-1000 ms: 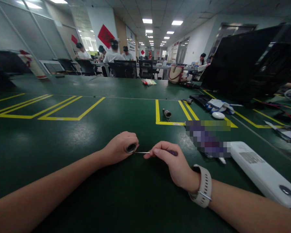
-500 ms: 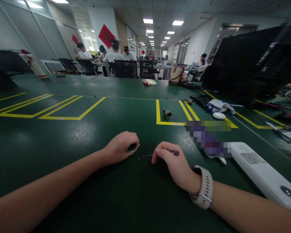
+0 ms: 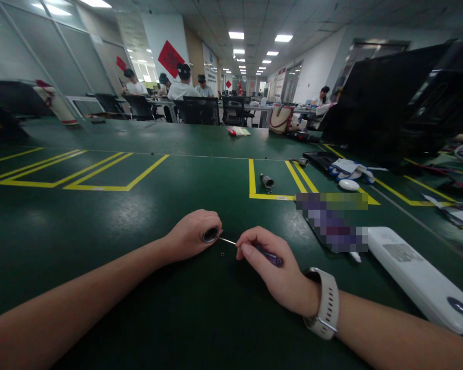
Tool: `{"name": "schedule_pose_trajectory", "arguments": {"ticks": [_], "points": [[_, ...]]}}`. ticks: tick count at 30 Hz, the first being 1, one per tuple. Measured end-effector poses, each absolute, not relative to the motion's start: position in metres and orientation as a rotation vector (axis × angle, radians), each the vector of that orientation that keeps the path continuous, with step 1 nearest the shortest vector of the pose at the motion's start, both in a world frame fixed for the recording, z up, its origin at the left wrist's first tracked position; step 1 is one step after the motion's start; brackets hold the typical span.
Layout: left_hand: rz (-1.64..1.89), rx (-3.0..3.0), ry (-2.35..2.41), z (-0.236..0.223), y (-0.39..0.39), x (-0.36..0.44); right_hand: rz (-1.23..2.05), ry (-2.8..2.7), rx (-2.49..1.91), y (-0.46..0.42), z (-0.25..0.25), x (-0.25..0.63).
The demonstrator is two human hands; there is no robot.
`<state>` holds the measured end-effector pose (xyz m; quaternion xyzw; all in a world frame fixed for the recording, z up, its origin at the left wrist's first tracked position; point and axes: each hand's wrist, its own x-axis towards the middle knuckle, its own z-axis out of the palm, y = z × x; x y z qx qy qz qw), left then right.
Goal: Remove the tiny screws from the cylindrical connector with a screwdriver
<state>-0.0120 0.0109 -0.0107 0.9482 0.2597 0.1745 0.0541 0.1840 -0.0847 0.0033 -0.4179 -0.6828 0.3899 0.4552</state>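
My left hand (image 3: 191,234) is wrapped round a hollow metal cylinder (image 3: 210,235), its round open end turned toward me. Most of the cylinder is hidden by the fingers. In my right hand (image 3: 268,257) is a screwdriver with a dark purple handle (image 3: 272,258) and a thin shaft (image 3: 228,241). The shaft's tip reaches the rim of the cylinder; whether it goes inside I cannot tell. A tiny dark ring, perhaps a nut (image 3: 222,254), lies on the green tabletop (image 3: 170,308) between the hands.
Beyond my hands, a metal socket-like part (image 3: 267,182) lies within yellow tape (image 3: 251,177). To the right are a purple pouch, partly blurred (image 3: 327,226), a long white device (image 3: 412,272), a white oval object (image 3: 348,185) and a glove (image 3: 351,169). A large black case (image 3: 386,97) stands behind.
My right hand has tilted the screwdriver, bringing its shaft up and left to the metal cylinder's rim. More of the purple handle shows. My left hand has barely moved.
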Motion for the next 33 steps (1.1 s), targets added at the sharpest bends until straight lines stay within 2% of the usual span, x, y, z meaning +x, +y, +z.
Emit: {"name": "schedule_pose_trajectory", "arguments": {"ticks": [7,13,24,33], "points": [[0.539,2.916,0.788,-0.011,0.012,-0.012,0.726,-1.926,-0.946,-0.086,-0.003,0.179],[0.575,2.911,0.840,-0.010,0.010,-0.012,0.663,-1.982,-0.973,-0.084,-0.005,0.177],[0.628,2.874,0.884,-0.011,0.011,-0.012,1.019,-1.806,-1.077,-0.077,-0.005,0.180],[0.811,2.719,0.836,-0.010,0.013,-0.014,1.271,-1.627,-0.927,-0.074,-0.002,0.183]]}}
